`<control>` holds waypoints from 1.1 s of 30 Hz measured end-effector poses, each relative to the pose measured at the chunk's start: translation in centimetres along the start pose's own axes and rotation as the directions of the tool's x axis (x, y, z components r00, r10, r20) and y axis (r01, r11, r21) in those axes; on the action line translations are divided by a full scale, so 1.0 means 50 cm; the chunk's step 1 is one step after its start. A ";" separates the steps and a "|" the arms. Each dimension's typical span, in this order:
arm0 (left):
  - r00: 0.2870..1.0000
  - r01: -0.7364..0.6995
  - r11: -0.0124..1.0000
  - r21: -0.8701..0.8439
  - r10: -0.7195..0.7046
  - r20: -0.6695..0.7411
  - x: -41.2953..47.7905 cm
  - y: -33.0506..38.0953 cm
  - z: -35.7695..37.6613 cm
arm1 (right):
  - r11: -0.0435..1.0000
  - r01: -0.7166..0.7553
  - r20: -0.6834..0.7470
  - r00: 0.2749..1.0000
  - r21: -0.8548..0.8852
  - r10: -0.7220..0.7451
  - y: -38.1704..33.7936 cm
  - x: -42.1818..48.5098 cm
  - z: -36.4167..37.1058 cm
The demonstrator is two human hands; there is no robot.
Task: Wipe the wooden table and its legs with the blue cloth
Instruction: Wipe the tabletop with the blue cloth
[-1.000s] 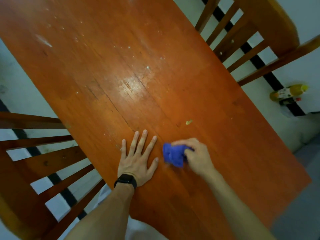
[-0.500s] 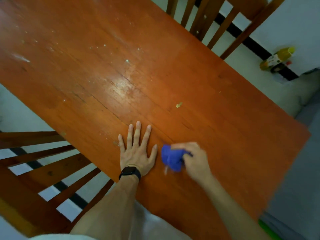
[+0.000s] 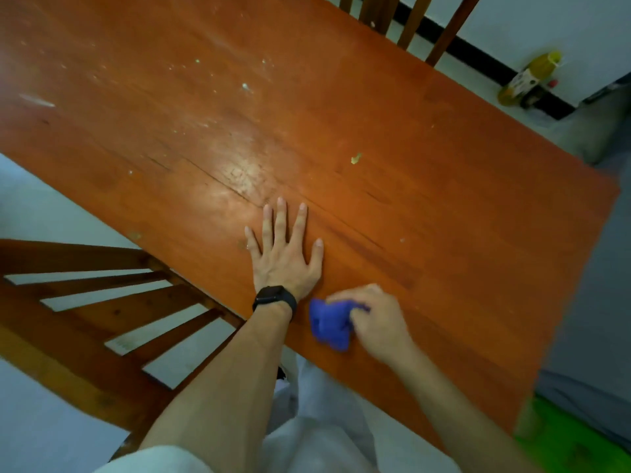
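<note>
Blue cloth (image 3: 329,324): being bunched in the closed grip of the right hand (image 3: 379,322) at the near edge of the worktop (image 3: 444,199), while the left hand (image 3: 283,257) (flat, holding nothing) is being pressed down, presumably as a brace.

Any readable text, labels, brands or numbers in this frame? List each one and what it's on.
No text can be read.
Bottle on the floor by the wall: pale label with dark print, too blurred to read.
Black watch on the left wrist: face dark, no digits showing.
Blue cloth and wooden table: no print visible.
</note>
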State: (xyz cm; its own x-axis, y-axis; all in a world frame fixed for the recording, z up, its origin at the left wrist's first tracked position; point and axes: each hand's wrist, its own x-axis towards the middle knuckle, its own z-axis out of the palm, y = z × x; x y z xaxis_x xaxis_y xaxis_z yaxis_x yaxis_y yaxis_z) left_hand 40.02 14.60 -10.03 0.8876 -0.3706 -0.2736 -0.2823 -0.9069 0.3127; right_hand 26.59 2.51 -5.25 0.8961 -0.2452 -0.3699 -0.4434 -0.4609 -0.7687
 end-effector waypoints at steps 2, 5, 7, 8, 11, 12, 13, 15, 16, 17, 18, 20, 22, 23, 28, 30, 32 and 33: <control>0.999 -0.021 1.000 -0.023 0.021 -0.029 -0.001 -0.001 0.004 | 1.000 -0.012 -0.172 0.985 0.005 0.013 0.001 0.070 -0.048; 0.993 -0.044 0.999 -0.002 0.044 -0.114 -0.027 -0.007 0.009 | 0.975 -0.078 -0.394 0.919 -0.209 -0.011 0.023 0.158 -0.102; 0.988 -0.055 0.998 0.016 0.057 -0.141 -0.051 -0.012 0.010 | 0.951 -0.167 -0.452 0.891 -0.259 0.033 0.031 0.140 -0.070; 0.988 -0.059 0.998 0.020 0.061 -0.142 -0.067 -0.016 0.011 | 0.955 -0.152 -0.459 0.888 -0.257 0.017 0.028 0.102 -0.037; 0.995 -0.048 0.998 0.032 0.051 -0.088 -0.116 -0.033 0.024 | 0.972 -0.030 -0.366 0.929 -0.231 -0.058 0.020 -0.062 0.075; 0.997 -0.045 0.998 0.041 0.048 -0.065 -0.126 -0.038 0.029 | 0.975 -0.027 -0.272 0.962 -0.222 -0.035 0.015 -0.113 0.104; 0.998 -0.044 0.998 0.041 0.046 -0.052 -0.134 -0.042 0.032 | 0.977 -0.018 -0.158 0.987 -0.213 -0.016 0.008 -0.153 0.126; 0.997 -0.053 0.998 0.028 0.055 -0.047 -0.132 -0.043 0.032 | 0.990 0.027 0.009 1.000 -0.141 -0.026 -0.004 -0.191 0.130; 0.997 -0.056 0.998 0.026 0.057 -0.042 -0.126 -0.040 0.031 | 0.997 0.036 0.002 0.999 -0.069 -0.036 -0.012 -0.182 0.112; 0.998 -0.052 0.998 0.025 0.053 -0.040 -0.120 -0.037 0.031 | 0.999 0.030 -0.083 0.996 -0.012 -0.030 -0.011 -0.158 0.086; 0.998 -0.044 0.999 0.024 0.045 -0.048 -0.116 -0.034 0.031 | 1.000 0.007 -0.211 0.977 0.005 -0.005 -0.004 -0.126 0.052; 0.997 -0.031 0.999 0.029 0.033 -0.074 -0.115 -0.028 0.036 | 0.996 -0.077 -0.427 0.903 -0.039 0.053 0.032 -0.058 -0.023; 0.996 -0.030 0.999 0.039 0.033 -0.079 -0.116 -0.023 0.041 | 0.976 -0.190 -0.495 0.861 -0.102 0.116 0.077 -0.026 -0.064; 0.996 -0.029 0.999 0.042 0.032 -0.082 -0.115 -0.023 0.043 | 0.963 -0.240 -0.514 0.846 -0.126 0.143 0.090 -0.029 -0.057; 0.996 -0.029 0.998 0.053 0.033 -0.087 -0.116 -0.037 0.043 | 0.981 -0.096 -0.355 0.934 -0.170 0.030 0.063 -0.200 0.139; 0.996 -0.030 0.998 0.048 0.034 -0.085 -0.119 -0.037 0.042 | 0.987 -0.021 -0.164 0.986 -0.161 -0.006 0.051 -0.252 0.179; 0.996 -0.032 0.998 0.059 0.037 -0.083 -0.118 -0.035 0.042 | 0.998 0.019 -0.124 0.992 -0.065 -0.027 0.039 -0.238 0.145; 0.996 -0.033 0.998 0.057 0.037 -0.076 -0.115 -0.033 0.043 | 0.999 0.033 -0.194 0.980 -0.025 -0.037 0.036 -0.213 0.112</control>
State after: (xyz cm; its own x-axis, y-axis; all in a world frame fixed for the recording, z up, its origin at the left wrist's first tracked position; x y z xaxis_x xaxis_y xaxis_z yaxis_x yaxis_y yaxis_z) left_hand 34.60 17.78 -10.93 0.9016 -0.3876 -0.1921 -0.3314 -0.9043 0.2693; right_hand 16.33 9.06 -5.60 0.8914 -0.3886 -0.2331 -0.4143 -0.4902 -0.7669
